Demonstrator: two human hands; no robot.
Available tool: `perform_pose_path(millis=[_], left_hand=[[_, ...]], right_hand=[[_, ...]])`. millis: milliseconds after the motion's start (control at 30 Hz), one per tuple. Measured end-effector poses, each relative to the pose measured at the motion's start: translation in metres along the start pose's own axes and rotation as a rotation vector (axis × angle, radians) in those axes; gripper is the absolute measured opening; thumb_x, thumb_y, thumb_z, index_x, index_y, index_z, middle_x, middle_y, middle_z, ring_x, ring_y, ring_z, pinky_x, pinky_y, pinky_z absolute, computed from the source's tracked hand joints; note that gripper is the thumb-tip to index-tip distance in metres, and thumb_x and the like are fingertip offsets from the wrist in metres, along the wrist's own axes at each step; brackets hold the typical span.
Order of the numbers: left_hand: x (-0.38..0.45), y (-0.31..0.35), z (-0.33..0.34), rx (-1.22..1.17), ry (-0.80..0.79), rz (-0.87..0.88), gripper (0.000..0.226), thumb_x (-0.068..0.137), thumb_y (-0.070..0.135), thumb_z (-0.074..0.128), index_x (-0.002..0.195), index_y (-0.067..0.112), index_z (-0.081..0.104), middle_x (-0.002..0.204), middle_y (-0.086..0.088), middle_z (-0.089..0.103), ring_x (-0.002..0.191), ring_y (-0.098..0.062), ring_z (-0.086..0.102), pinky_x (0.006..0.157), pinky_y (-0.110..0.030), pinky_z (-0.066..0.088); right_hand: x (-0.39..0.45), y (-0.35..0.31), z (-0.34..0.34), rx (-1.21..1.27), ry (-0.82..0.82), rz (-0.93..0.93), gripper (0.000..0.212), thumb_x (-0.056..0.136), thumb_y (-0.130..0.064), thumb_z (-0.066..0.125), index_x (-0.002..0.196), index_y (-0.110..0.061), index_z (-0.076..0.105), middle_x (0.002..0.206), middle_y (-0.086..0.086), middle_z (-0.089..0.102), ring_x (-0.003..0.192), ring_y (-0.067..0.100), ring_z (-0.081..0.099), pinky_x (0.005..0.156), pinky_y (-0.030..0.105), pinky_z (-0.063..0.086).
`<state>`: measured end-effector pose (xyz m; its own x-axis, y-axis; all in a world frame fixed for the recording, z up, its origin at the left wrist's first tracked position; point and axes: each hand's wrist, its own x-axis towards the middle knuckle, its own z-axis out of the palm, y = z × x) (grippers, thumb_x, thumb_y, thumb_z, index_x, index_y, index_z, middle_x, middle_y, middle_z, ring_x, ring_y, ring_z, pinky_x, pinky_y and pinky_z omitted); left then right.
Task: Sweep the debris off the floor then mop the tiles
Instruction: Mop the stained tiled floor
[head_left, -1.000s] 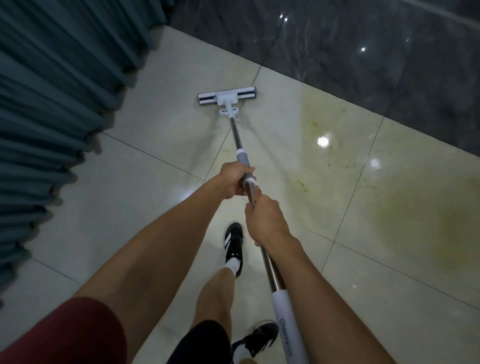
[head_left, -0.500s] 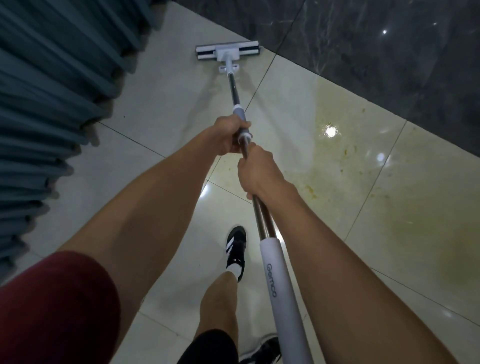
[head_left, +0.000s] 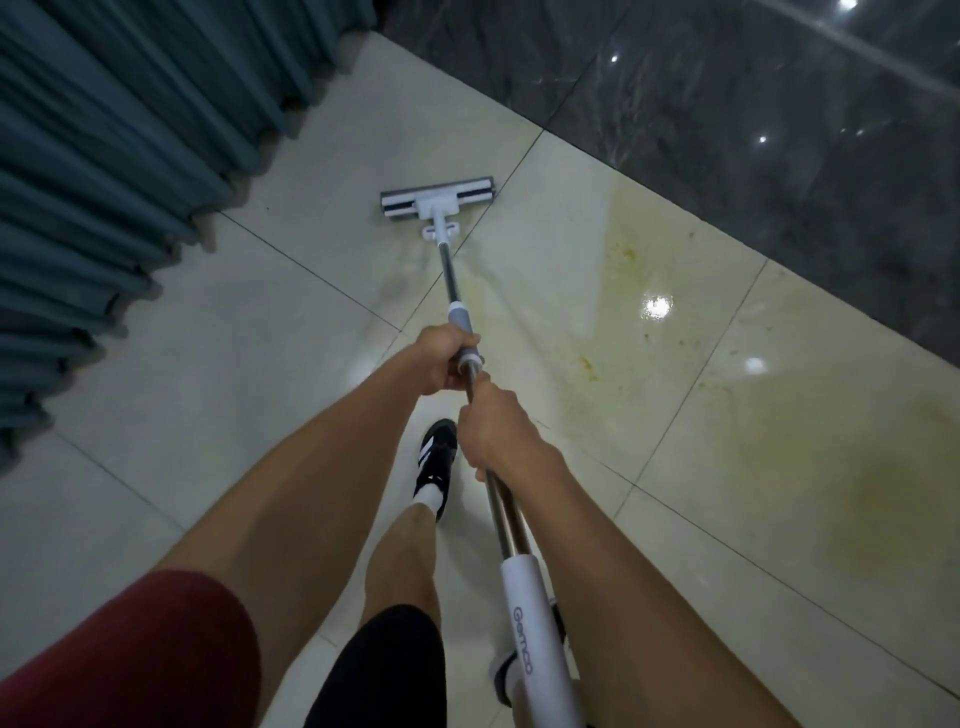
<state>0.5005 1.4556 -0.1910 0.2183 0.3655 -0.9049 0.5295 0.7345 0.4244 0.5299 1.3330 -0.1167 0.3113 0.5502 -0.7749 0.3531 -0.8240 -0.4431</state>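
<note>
Now the mop (head_left: 470, 332) is on the pale tiles (head_left: 218, 353), with its flat white head (head_left: 437, 201) lying across a grout line, close to the dark marble wall (head_left: 727, 130) and not far from the hem of the blue-green curtain (head_left: 104, 145). Its metal pole runs from the head back toward the person, ending in a white sleeve with grey letters. The left hand (head_left: 441, 358) grips the pole at the grey collar, its fingers wrapped tight around it. The right hand (head_left: 491, 434) grips the bare metal just behind, also with fingers curled fully around, and the two hands nearly touch. To the right of the pole the tiles carry a yellowish stain (head_left: 649, 291) with small dark specks, and some bright light spots reflect there. Below the hands, a black shoe (head_left: 435, 462) with white stripes stands on the tiles.
</note>
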Motion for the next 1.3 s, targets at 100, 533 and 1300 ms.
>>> perform_pose_path(millis=[100,533,1300], left_hand=[[-0.028,-0.058,0.02,-0.04,0.02,-0.021,0.015,0.097,0.012,0.062,0.104,0.0,0.055,0.09,-0.019,0.062,0.08,-0.033,0.062,0.092,-0.056,0.055],[-0.1,-0.167,0.047,-0.197,0.083,-0.094,0.015,0.095,0.01,0.063,0.104,0.0,0.056,0.093,-0.02,0.061,0.082,-0.034,0.061,0.091,-0.059,0.055],[0.031,0.048,-0.114,-0.044,0.04,0.017,0.013,0.098,0.015,0.062,0.093,0.006,0.054,0.086,-0.015,0.065,0.074,-0.026,0.064,0.068,-0.044,0.058]], right_hand=[[-0.049,0.044,0.015,-0.045,-0.03,-0.043,0.053,0.099,-0.017,0.043,0.15,-0.015,0.028,0.12,0.016,0.058,0.098,0.035,0.066,0.086,0.049,0.058],[-0.145,0.119,0.06,-0.1,0.016,-0.063,0.055,0.101,-0.019,0.043,0.154,-0.021,0.027,0.099,0.006,0.062,0.076,0.018,0.06,0.06,0.025,0.046],[0.044,-0.11,0.029,-0.017,0.085,-0.031,0.034,0.098,-0.014,0.047,0.131,-0.013,0.051,0.101,0.006,0.059,0.06,0.026,0.066,0.038,0.025,0.048]])
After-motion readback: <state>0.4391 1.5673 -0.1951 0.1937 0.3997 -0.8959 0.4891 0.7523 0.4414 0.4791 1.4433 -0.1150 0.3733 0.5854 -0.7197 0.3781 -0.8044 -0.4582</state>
